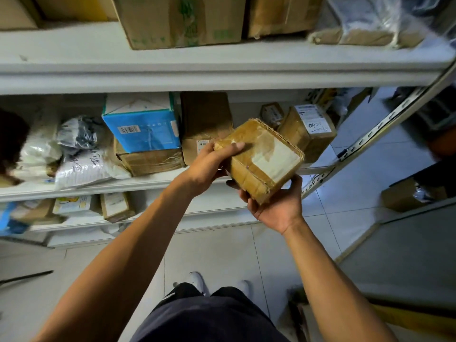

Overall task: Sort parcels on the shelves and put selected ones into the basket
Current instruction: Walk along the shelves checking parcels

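Observation:
I hold a small brown cardboard parcel (261, 156), wrapped in tape with a white label on top, in front of the middle shelf (153, 180). My left hand (209, 166) grips its left end, thumb lying across the top. My right hand (276, 206) cups it from below at the near corner. The parcel is tilted, off the shelf. No basket is clearly visible; a yellowish object (407, 317) at the lower right is too blurred to name.
The middle shelf carries a blue box (143, 129) on a brown box, a tall brown box (206, 119), a labelled box (309, 132) and plastic bags (81, 156). Large cartons (180, 21) sit on the upper shelf. A slotted upright (370, 134) stands right. Tiled floor lies below.

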Demonstrator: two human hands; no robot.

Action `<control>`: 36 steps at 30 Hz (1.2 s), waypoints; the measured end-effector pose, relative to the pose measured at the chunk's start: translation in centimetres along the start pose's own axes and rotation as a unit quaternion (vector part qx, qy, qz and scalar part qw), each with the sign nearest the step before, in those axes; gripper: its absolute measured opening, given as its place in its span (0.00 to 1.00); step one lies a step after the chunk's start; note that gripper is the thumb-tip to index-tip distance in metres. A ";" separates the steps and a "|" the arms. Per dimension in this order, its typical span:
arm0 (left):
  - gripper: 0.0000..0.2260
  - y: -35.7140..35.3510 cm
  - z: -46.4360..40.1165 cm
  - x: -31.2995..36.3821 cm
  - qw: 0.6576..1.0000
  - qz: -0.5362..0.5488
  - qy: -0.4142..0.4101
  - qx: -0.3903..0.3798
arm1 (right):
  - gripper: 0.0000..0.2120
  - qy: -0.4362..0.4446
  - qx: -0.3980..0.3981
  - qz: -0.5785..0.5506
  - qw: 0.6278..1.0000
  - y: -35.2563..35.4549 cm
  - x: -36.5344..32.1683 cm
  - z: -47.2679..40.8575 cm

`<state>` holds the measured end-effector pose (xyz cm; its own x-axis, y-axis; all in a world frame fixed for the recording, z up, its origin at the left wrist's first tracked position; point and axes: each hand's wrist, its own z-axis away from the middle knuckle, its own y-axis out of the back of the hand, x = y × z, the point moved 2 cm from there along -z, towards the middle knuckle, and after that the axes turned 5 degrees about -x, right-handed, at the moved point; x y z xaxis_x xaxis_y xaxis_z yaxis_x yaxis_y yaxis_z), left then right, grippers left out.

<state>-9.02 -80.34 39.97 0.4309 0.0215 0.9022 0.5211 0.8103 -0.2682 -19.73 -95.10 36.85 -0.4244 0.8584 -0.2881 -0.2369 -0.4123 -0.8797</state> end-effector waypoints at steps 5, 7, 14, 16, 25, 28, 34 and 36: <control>0.31 0.5 -0.8 0.5 0.991 -0.001 0.097 0.094 | 0.31 0.137 0.144 0.151 0.968 0.9 -2.0 -0.9; 0.38 1.0 -1.3 0.2 0.976 -0.006 0.213 0.054 | 0.33 0.186 0.154 0.207 0.948 0.7 -2.5 -1.1; 0.45 2.1 -3.0 -0.3 0.958 -0.056 0.282 0.008 | 0.37 0.150 0.209 0.396 0.881 0.1 -4.6 -1.7; 0.39 1.9 -3.0 -0.1 0.962 -0.081 0.258 0.032 | 0.36 0.147 0.201 0.369 0.895 0.6 -5.3 -1.5; 0.30 1.1 -5.2 0.7 0.932 -0.301 0.066 0.191 | 0.42 0.265 0.183 0.489 0.811 2.5 -7.1 0.1; 0.29 0.0 -7.2 1.3 0.902 -0.386 0.024 0.193 | 0.51 0.255 0.154 0.527 0.796 2.3 -8.8 -1.3; 0.11 -0.1 -9.4 0.8 0.945 -0.220 -0.118 0.210 | 0.43 0.280 0.243 0.372 0.851 5.2 -11.8 -5.1; 0.05 0.1 -9.1 1.1 0.918 -0.263 -0.178 0.238 | 0.38 0.263 0.270 0.330 0.865 5.8 -12.1 -6.9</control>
<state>-1.79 -85.55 37.89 -0.0999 -0.3238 0.9408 0.1710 0.9259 0.3368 -9.96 -105.74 32.61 -0.2000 0.3435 -0.9176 -0.5292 -0.8261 -0.1939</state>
